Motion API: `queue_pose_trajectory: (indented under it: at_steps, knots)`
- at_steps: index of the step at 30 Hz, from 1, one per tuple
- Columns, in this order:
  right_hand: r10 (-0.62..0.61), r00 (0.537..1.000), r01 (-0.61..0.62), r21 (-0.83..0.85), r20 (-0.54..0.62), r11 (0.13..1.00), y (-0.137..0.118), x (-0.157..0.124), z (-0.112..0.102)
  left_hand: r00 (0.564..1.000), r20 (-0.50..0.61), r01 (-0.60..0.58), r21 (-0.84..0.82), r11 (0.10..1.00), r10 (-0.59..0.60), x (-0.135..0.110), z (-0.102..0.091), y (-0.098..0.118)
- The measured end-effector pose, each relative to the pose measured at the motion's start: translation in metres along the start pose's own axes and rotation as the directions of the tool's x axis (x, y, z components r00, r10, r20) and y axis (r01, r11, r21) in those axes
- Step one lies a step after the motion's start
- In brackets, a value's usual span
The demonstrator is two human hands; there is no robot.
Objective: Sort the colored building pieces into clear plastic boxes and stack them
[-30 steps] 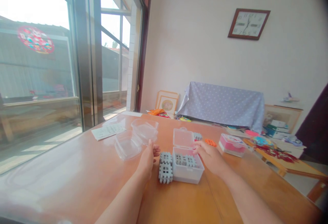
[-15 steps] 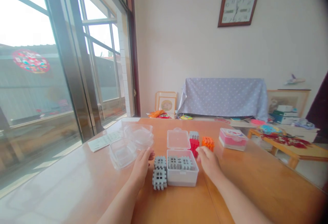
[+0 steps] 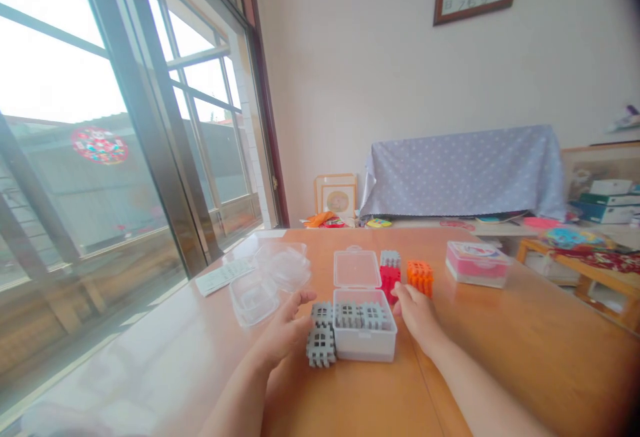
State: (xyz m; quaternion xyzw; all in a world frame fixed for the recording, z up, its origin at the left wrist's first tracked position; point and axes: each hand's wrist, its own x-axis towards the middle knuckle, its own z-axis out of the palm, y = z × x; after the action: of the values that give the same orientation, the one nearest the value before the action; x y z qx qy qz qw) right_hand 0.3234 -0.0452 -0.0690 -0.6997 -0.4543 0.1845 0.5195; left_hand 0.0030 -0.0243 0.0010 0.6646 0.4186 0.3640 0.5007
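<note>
A small clear plastic box [image 3: 365,344] with its lid [image 3: 357,268] flipped up stands on the wooden table [image 3: 500,357], and grey interlocking blocks [image 3: 359,315] lie inside it. More grey blocks [image 3: 321,344] sit against its left side. My left hand [image 3: 283,334] rests beside them, fingers apart, touching or nearly touching the blocks. My right hand [image 3: 417,314] lies at the box's right edge, fingers loosely curled, close to a red block stack [image 3: 389,278] topped with grey. An orange block [image 3: 421,276] stands just right of that.
Empty clear containers [image 3: 255,296] and lids [image 3: 284,265] lie to the left, with a paper sheet [image 3: 224,275] beyond. A pink-filled box [image 3: 477,262] sits at the right. A large window runs along the left; a covered bench [image 3: 465,170] stands by the far wall.
The camera has tilted and shifted, so the scene sits differently in view. My left hand has slid closer to the grey blocks; my right hand stays by the box's right side.
</note>
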Motion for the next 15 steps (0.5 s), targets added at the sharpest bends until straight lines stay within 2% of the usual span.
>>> queue_pose_trajectory:
  at_steps: [4, 8, 15]
  knots:
    - [0.007, 1.000, -0.007, -0.014, 0.016, 1.000, 0.0002, 0.0001, 0.0014, 0.999, -0.051, 0.015, 0.062, 0.998, -0.012, 0.0024, -0.0061, -0.0054]
    - [0.016, 0.999, -0.015, -0.024, 0.036, 1.000, -0.0022, -0.0008, 0.0012, 0.998, -0.057, 0.022, 0.086, 0.996, -0.017, 0.0031, -0.0093, -0.0052]
    - [0.018, 0.999, -0.018, -0.001, 0.038, 1.000, 0.0021, 0.0005, 0.0016, 0.997, 0.070, 0.022, 0.024, 0.999, -0.023, 0.0030, -0.0072, -0.0101]
